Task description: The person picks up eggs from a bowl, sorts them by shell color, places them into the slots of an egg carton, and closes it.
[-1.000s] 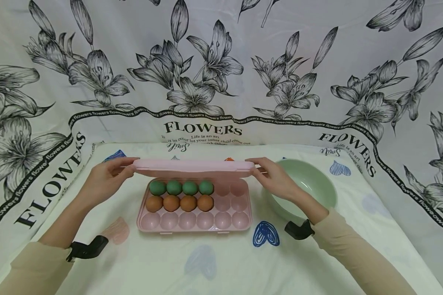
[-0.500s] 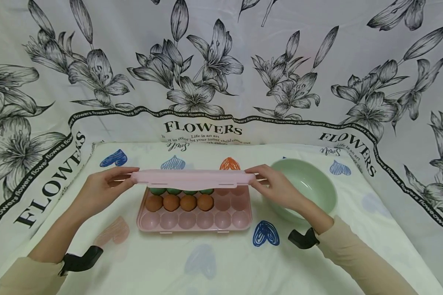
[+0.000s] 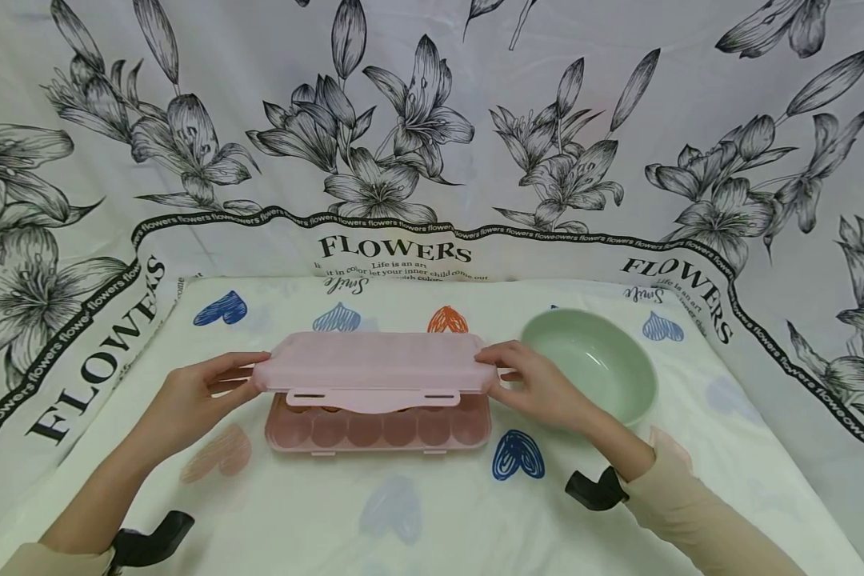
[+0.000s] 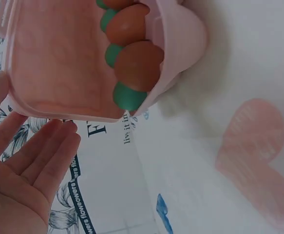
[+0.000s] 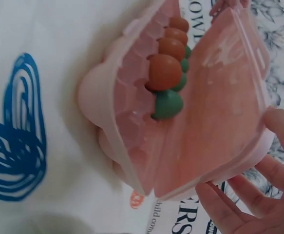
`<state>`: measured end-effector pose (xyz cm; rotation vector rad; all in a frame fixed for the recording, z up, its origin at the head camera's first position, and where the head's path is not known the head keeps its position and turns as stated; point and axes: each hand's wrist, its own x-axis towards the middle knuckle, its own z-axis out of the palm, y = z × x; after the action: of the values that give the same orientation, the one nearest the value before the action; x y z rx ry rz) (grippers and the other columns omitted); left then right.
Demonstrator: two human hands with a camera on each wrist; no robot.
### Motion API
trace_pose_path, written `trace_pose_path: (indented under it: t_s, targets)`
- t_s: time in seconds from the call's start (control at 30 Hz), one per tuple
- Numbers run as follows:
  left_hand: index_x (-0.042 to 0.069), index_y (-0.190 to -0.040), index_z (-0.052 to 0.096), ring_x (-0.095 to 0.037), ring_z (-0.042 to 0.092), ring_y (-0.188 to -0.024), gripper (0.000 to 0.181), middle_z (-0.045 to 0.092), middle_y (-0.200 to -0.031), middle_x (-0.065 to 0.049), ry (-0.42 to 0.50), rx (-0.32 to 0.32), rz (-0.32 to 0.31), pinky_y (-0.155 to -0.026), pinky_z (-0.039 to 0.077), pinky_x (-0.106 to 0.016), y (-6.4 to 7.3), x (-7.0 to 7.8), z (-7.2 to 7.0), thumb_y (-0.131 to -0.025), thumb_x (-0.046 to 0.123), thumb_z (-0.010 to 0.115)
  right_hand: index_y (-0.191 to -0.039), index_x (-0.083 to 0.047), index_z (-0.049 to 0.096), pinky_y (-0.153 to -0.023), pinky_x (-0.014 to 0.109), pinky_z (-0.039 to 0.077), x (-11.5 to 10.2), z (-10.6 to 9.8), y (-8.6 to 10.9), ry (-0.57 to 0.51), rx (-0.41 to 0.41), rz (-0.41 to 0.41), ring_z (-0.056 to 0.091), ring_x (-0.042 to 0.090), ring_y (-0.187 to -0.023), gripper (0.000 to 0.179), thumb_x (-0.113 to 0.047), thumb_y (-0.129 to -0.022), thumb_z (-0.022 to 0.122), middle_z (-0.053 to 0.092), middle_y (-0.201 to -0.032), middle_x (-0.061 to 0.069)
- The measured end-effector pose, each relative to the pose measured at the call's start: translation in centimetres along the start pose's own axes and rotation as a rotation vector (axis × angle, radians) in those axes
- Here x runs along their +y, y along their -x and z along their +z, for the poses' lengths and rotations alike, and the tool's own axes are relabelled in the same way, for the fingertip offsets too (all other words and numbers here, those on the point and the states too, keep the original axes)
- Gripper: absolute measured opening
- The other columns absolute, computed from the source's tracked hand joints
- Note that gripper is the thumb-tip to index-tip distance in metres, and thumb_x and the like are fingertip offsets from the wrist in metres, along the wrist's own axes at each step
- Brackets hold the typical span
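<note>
A pink plastic egg carton (image 3: 382,445) lies on the cloth, its hinged lid (image 3: 378,362) tilted partway down over the base. My left hand (image 3: 190,404) pinches the lid's left end between thumb and fingers, and my right hand (image 3: 540,388) holds the right end the same way. Under the lid, both wrist views show a row of brown eggs (image 5: 165,72) with green eggs (image 5: 168,104) behind them. From the head view the eggs are mostly hidden; the front row of cups holds none.
A light green bowl (image 3: 598,360) stands right of the carton, partly behind my right hand and forearm. White cloth with printed hearts (image 3: 518,454) covers the table. Behind it hangs a flower-printed curtain (image 3: 403,144).
Both hands have brought the lid down and toward me, from nearly upright to low over the base. The eggs have gone from view beneath it. Bowl and carton base stay put.
</note>
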<state>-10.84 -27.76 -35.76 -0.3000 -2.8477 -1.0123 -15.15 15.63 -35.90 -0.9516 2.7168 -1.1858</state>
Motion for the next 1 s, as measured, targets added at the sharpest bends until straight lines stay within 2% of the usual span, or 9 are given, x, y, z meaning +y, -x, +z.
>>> trace_pose_path:
  t_s: [0.17, 0.33, 0.37, 0.53, 0.63, 0.7, 0.8, 0.9, 1.0]
  targets:
    - [0.019, -0.121, 0.060, -0.019, 0.068, -0.090, 0.043, 0.067, -0.110, -0.007, -0.025, 0.002, 0.023, -0.071, 0.054, -0.019, 1.1, -0.3, 0.9, -0.081, 0.030, 0.070, -0.118, -0.010, 0.060, -0.088, 0.031, 0.051, 0.2, 1.1, 0.8, 0.082, -0.006, -0.026, 0.054, 0.020, -0.112, 0.036, -0.014, -0.083, 0.067, 0.054, -0.123, 0.005]
    - [0.017, -0.118, 0.063, 0.004, 0.059, -0.095, 0.045, 0.065, -0.115, -0.003, -0.081, 0.047, 0.086, -0.074, 0.052, -0.017, 2.1, -0.8, 2.3, -0.075, 0.020, 0.076, -0.117, -0.011, 0.060, -0.088, 0.033, 0.051, 0.6, 2.7, 1.8, 0.194, 0.002, -0.074, 0.054, 0.019, -0.113, 0.038, -0.015, -0.081, 0.069, 0.053, -0.124, 0.005]
    - [0.017, -0.117, 0.063, 0.004, 0.058, -0.096, 0.045, 0.064, -0.116, -0.002, -0.096, 0.058, 0.100, -0.074, 0.052, -0.017, 2.3, -0.8, 2.6, -0.074, 0.018, 0.077, -0.117, -0.012, 0.060, -0.088, 0.033, 0.051, 0.6, 3.0, 1.9, 0.217, 0.004, -0.075, 0.054, 0.019, -0.113, 0.038, -0.016, -0.081, 0.069, 0.053, -0.124, 0.005]
    - [0.016, -0.112, 0.066, -0.017, 0.061, -0.097, 0.046, 0.061, -0.121, -0.002, -0.202, 0.138, 0.195, -0.068, 0.044, -0.010, 3.0, -0.8, 3.9, -0.068, 0.013, 0.080, -0.115, -0.016, 0.061, -0.091, 0.032, 0.049, 0.9, 4.3, 2.4, 0.306, 0.018, -0.070, 0.053, 0.018, -0.113, 0.039, -0.021, -0.078, 0.072, 0.053, -0.124, 0.003]
    - [0.011, -0.109, 0.067, -0.024, 0.061, -0.098, 0.048, 0.060, -0.122, -0.004, -0.261, 0.175, 0.253, -0.070, 0.044, -0.014, 3.1, -0.7, 4.6, -0.063, 0.013, 0.081, -0.112, -0.016, 0.062, -0.090, 0.032, 0.049, 0.9, 4.9, 2.5, 0.357, 0.035, -0.085, 0.052, 0.018, -0.112, 0.038, -0.022, -0.076, 0.073, 0.053, -0.123, 0.003]
    - [0.009, -0.108, 0.067, -0.026, 0.060, -0.103, 0.050, 0.060, -0.123, -0.004, -0.290, 0.185, 0.278, -0.078, 0.046, -0.021, 3.0, -0.7, 4.9, -0.061, 0.015, 0.083, -0.111, -0.016, 0.063, -0.090, 0.033, 0.048, 0.8, 5.2, 2.4, 0.388, 0.050, -0.121, 0.052, 0.019, -0.111, 0.038, -0.023, -0.075, 0.075, 0.054, -0.122, 0.004]
    - [0.006, -0.109, 0.066, -0.028, 0.057, -0.110, 0.053, 0.059, -0.123, -0.005, -0.312, 0.183, 0.309, -0.091, 0.042, -0.018, 2.8, -0.6, 5.5, -0.060, 0.018, 0.084, -0.111, -0.014, 0.063, -0.091, 0.034, 0.048, 0.6, 5.8, 2.3, 0.418, 0.067, -0.199, 0.052, 0.022, -0.114, 0.040, -0.024, -0.074, 0.076, 0.055, -0.122, 0.006]
    - [0.006, -0.109, 0.067, -0.028, 0.054, -0.115, 0.055, 0.058, -0.125, -0.005, -0.324, 0.161, 0.319, -0.093, 0.042, -0.020, 2.7, -0.4, 6.0, -0.059, 0.021, 0.084, -0.113, -0.012, 0.062, -0.095, 0.035, 0.047, 0.4, 6.4, 2.1, 0.423, 0.066, -0.255, 0.051, 0.027, -0.119, 0.043, -0.025, -0.075, 0.076, 0.056, -0.121, 0.007]
    - [0.007, -0.111, 0.066, -0.030, 0.052, -0.118, 0.056, 0.056, -0.128, -0.006, -0.325, 0.106, 0.303, -0.087, 0.049, -0.035, 2.7, 0.0, 6.4, -0.061, 0.024, 0.084, -0.117, -0.012, 0.060, -0.098, 0.037, 0.044, 0.2, 7.0, 2.0, 0.434, 0.049, -0.262, 0.047, 0.030, -0.122, 0.047, -0.028, -0.076, 0.074, 0.055, -0.122, 0.006]
